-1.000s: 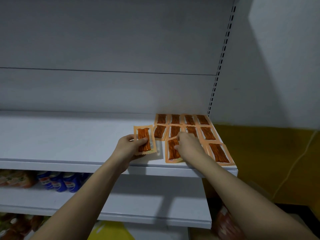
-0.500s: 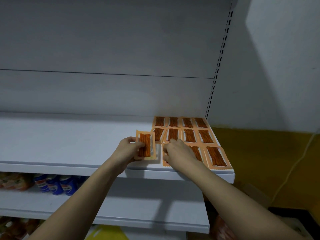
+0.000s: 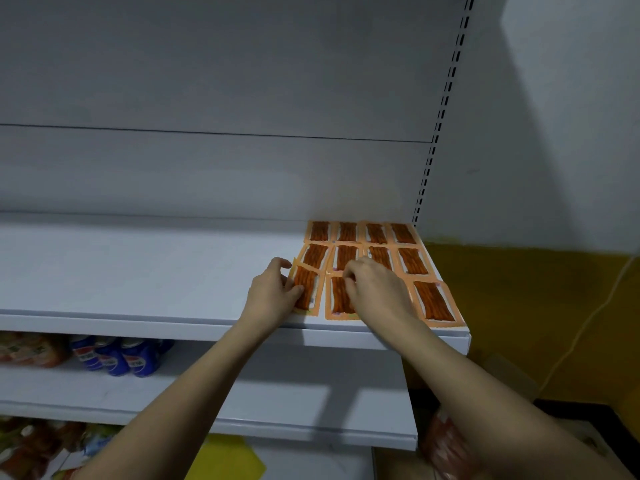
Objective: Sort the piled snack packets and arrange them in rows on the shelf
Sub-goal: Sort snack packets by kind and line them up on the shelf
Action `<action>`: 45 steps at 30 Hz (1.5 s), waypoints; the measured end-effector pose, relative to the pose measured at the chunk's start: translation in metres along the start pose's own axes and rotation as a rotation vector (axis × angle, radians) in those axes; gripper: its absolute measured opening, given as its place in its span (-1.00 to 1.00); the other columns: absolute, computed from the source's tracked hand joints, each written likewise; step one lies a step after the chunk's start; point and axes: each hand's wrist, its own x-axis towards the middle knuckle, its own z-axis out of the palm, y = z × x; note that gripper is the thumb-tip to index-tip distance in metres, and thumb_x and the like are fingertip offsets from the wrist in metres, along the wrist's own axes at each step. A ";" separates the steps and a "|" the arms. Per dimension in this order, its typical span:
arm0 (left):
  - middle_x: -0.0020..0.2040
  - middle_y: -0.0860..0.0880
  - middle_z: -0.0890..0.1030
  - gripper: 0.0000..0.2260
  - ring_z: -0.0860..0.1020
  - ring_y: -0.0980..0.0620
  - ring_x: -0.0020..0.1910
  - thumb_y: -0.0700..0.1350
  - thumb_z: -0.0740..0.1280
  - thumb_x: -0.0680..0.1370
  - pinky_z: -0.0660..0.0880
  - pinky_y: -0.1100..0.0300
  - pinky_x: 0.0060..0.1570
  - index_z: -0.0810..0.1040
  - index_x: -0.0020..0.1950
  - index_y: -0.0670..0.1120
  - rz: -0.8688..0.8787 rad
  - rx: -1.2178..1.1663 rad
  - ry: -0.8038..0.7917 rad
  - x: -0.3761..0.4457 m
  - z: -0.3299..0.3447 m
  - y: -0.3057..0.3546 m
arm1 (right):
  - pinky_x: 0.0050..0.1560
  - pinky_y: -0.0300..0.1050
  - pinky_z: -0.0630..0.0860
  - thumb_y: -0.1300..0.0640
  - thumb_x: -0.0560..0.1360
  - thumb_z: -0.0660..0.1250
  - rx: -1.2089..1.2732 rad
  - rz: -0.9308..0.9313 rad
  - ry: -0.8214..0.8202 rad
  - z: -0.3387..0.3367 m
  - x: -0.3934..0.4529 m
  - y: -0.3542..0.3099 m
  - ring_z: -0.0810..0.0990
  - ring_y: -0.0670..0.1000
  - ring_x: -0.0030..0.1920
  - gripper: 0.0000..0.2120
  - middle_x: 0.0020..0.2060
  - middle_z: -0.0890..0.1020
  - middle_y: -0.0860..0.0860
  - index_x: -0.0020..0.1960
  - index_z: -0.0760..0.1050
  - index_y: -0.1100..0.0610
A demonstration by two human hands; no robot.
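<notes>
setting the front row is the step in hand, seen from the head view. the left hand pinches a snack packet at centre frame, its near edge on the shelf and its far edge overlapping the row behind; lower it flat, edges square with the neighbouring packet, not overlapping. the right hand rests there, fingers curled on that packet's top edge. rows of packets fill the shelf's right end. bottles stand on the lower shelf, lower left.
</notes>
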 end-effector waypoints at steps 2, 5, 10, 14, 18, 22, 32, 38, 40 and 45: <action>0.26 -0.12 0.55 -0.66 0.54 -0.09 0.18 -0.07 0.36 0.61 0.54 0.01 0.21 0.46 0.38 -0.05 0.045 0.128 0.042 0.004 0.004 -0.007 | -0.06 -0.01 0.62 0.11 0.65 0.20 0.007 0.024 0.015 0.000 -0.001 0.003 0.59 -0.01 -0.05 -0.82 0.02 0.59 -0.03 0.11 0.57 0.07; 0.42 -0.06 0.42 -0.70 0.36 -0.08 0.38 0.00 0.32 0.62 0.40 -0.02 0.31 0.53 0.35 0.02 0.120 0.299 0.077 0.007 0.008 -0.015 | -0.08 -0.06 0.61 0.09 0.64 0.21 0.014 0.046 0.067 -0.004 -0.001 0.009 0.57 -0.04 -0.04 -0.84 0.01 0.59 -0.06 0.11 0.57 0.04; 0.52 -0.02 0.36 -0.65 0.30 -0.05 0.48 0.03 0.23 0.66 0.32 -0.10 0.41 0.49 0.44 0.03 0.260 0.299 0.051 0.014 0.005 -0.018 | 0.00 -0.13 0.55 0.07 0.63 0.23 0.030 0.127 0.102 -0.018 -0.004 0.042 0.52 -0.05 0.09 -0.84 0.07 0.57 -0.07 0.15 0.55 0.02; 0.53 -0.01 0.36 -0.60 0.33 -0.02 0.47 0.04 0.20 0.67 0.34 -0.03 0.42 0.41 0.50 0.02 0.353 0.360 -0.050 0.019 0.011 -0.021 | 0.15 0.01 0.53 -0.01 0.63 0.20 -0.018 0.229 0.032 -0.018 -0.010 0.077 0.47 -0.01 0.21 -0.73 0.21 0.55 -0.03 0.28 0.51 0.01; 0.49 0.03 0.42 -0.67 0.39 0.02 0.44 0.01 0.15 0.69 0.34 -0.06 0.44 0.49 0.44 0.06 0.386 0.378 -0.084 0.020 0.017 -0.027 | 0.28 0.07 0.43 -0.15 0.63 0.13 -0.102 0.286 -0.118 -0.009 -0.021 0.094 0.39 0.04 0.32 -0.60 0.34 0.47 -0.02 0.39 0.43 -0.03; 0.49 0.01 0.41 -0.67 0.36 0.01 0.46 0.01 0.13 0.70 0.32 -0.06 0.45 0.49 0.44 0.05 0.377 0.405 -0.111 0.019 0.017 -0.027 | 0.31 0.06 0.35 -0.15 0.64 0.11 -0.124 0.274 -0.133 -0.008 -0.024 0.090 0.34 0.05 0.36 -0.59 0.36 0.45 -0.01 0.40 0.43 -0.02; 0.50 0.00 0.42 -0.59 0.32 -0.01 0.49 0.17 0.05 0.68 0.28 -0.07 0.45 0.45 0.47 0.11 0.152 0.566 0.033 -0.020 -0.021 -0.016 | 0.28 0.02 0.43 -0.06 0.64 0.17 0.127 -0.039 -0.139 -0.031 0.005 0.033 0.42 0.04 0.33 -0.63 0.31 0.51 0.00 0.36 0.47 0.05; 0.44 0.04 0.46 -0.58 0.37 -0.01 0.44 0.21 0.09 0.66 0.35 -0.02 0.35 0.44 0.46 0.12 -0.091 0.629 0.141 -0.095 -0.087 -0.047 | 0.30 0.06 0.41 -0.13 0.63 0.16 0.234 -0.310 -0.351 -0.008 0.020 -0.077 0.42 0.12 0.34 -0.57 0.34 0.49 0.05 0.40 0.43 0.05; 0.40 0.03 0.50 -0.56 0.43 -0.03 0.38 0.25 0.06 0.65 0.43 -0.01 0.26 0.44 0.45 0.13 -0.175 0.648 0.181 -0.112 -0.116 -0.060 | 0.32 0.08 0.38 -0.16 0.63 0.14 0.250 -0.393 -0.404 -0.003 0.014 -0.118 0.39 0.10 0.36 -0.55 0.37 0.46 0.03 0.42 0.40 0.03; 0.27 0.00 0.57 -0.54 0.52 -0.02 0.23 0.28 0.02 0.65 0.52 0.01 0.11 0.50 0.38 0.13 -0.296 0.625 0.262 -0.137 -0.182 -0.091 | 0.35 0.07 0.35 -0.15 0.63 0.14 0.278 -0.570 -0.460 0.005 0.003 -0.211 0.35 0.07 0.40 -0.56 0.39 0.44 -0.01 0.44 0.38 0.01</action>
